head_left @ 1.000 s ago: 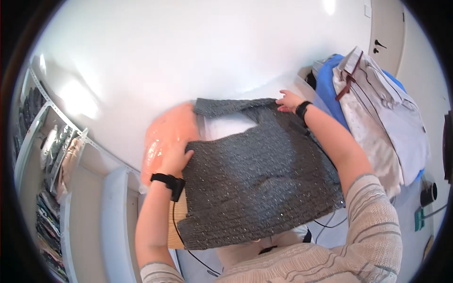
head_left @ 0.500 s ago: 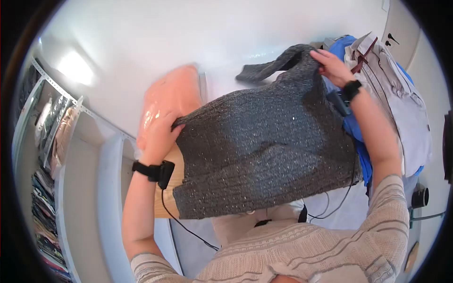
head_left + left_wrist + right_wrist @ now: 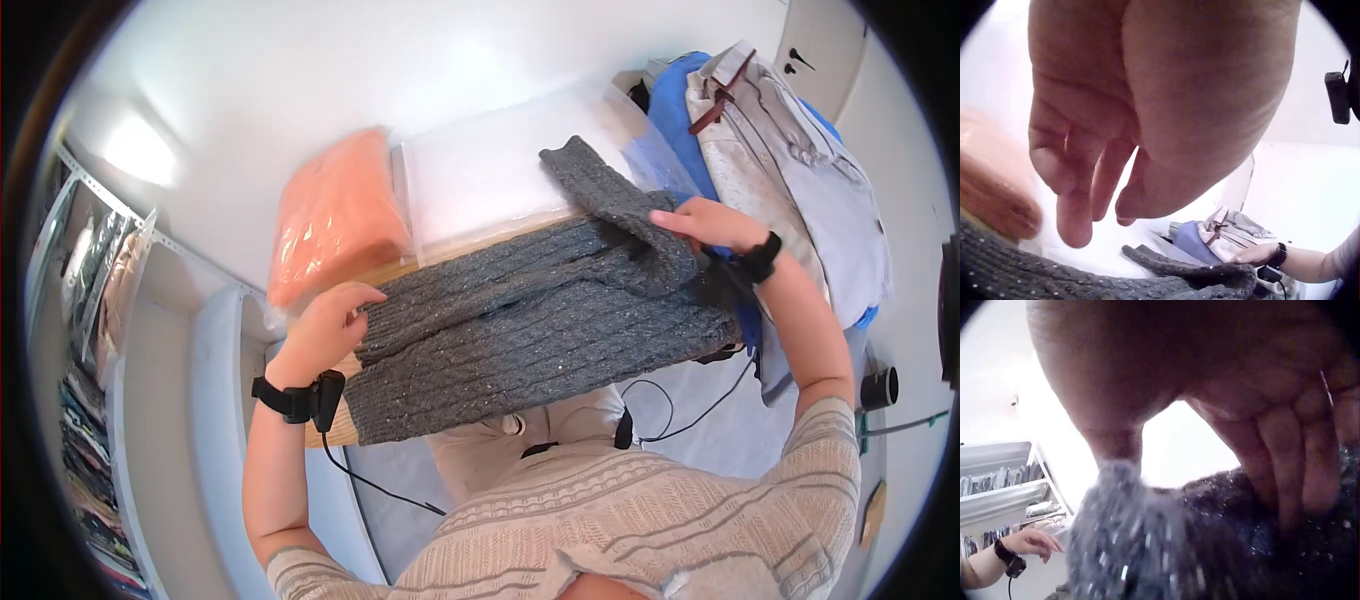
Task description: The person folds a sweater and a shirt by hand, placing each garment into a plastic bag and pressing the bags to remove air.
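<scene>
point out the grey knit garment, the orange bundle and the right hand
grey knit garment [image 3: 535,340]: head view, the ribbed middle of its body
orange bundle [image 3: 340,212]: head view, middle of its plastic-wrapped face
right hand [image 3: 718,222]: head view, back of the hand

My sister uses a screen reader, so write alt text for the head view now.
A right hand holds the sleeve of a dark gray knit garment draped over a wooden surface, with the left hand beside its other end. Beyond is an orange plastic-wrapped bundle; light-colored clothes are piled at right.
</scene>
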Motion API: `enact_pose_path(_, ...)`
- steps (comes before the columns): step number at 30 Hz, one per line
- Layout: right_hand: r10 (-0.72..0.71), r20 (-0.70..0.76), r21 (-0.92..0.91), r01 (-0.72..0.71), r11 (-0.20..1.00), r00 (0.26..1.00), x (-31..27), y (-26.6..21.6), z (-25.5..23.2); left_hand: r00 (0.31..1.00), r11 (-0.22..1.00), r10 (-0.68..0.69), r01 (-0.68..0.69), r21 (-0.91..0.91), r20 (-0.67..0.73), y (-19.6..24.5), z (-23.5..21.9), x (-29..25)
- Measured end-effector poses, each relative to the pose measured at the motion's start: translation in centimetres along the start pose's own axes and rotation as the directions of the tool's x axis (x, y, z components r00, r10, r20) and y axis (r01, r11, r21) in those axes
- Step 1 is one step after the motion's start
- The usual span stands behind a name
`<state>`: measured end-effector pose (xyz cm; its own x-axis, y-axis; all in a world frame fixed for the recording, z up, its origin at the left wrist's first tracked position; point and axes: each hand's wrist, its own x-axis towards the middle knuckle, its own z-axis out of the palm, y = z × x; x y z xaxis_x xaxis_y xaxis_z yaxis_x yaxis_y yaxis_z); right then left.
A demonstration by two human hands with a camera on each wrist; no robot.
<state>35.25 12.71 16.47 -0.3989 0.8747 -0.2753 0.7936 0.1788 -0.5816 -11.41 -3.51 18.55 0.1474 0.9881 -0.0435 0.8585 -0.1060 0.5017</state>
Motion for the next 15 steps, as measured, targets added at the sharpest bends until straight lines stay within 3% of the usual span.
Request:
enact_pose_path(2, 0.053, 0.066, -0.077, -0.048, 0.996, 0.996, 1.0, -0.4, 0.8, 0.982, 0.985, 0.172, -0.171, 0.023, -0.075, 1.7, -0.4, 1.3)
enact_pose_path(3, 0.055, 0.051, -0.070, -0.052, 0.996, 0.997, 1.1, -0.5, 1.1, 0.980, 0.982, 0.187, -0.185, 0.032, -0.074, 2.6, -0.3, 2.0)
enact_pose_path(5, -0.202, 0.030, -0.272, 0.202, 0.941, 0.979, 0.9, -0.5, 2.2, 0.962, 0.966, 0.259, -0.257, 0.037, -0.080, 4.9, 0.2, 3.4)
enact_pose_path(6, -0.199, 0.019, -0.272, 0.197, 0.942, 0.980, 0.6, -0.4, 2.8, 0.960, 0.963, 0.269, -0.267, 0.040, -0.079, 6.2, 0.5, 4.1)
enact_pose_path(8, -0.433, -0.258, -0.202, 0.390, 0.899, 0.864, -0.4, -0.4, 3.9, 0.933, 0.929, 0.359, -0.360, 0.081, 0.025, 8.9, 1.3, 5.8)
enact_pose_path(9, -0.427, -0.222, -0.128, 0.408, 0.904, 0.877, -1.7, -1.6, 3.8, 0.930, 0.927, 0.367, -0.368, 0.078, 0.024, 9.4, 2.0, 7.1)
enact_pose_path(11, -0.526, -0.152, -0.102, 0.516, 0.851, 0.837, -3.4, -2.4, 3.9, 0.784, 0.779, 0.620, -0.612, 0.135, -0.031, 9.4, 4.3, 10.2)
enact_pose_path(15, -0.677, 0.000, -0.087, 0.675, 0.733, 0.736, -5.6, -2.4, 4.3, 0.767, 0.751, 0.642, -0.632, 0.194, 0.011, 10.3, 7.4, 14.8)
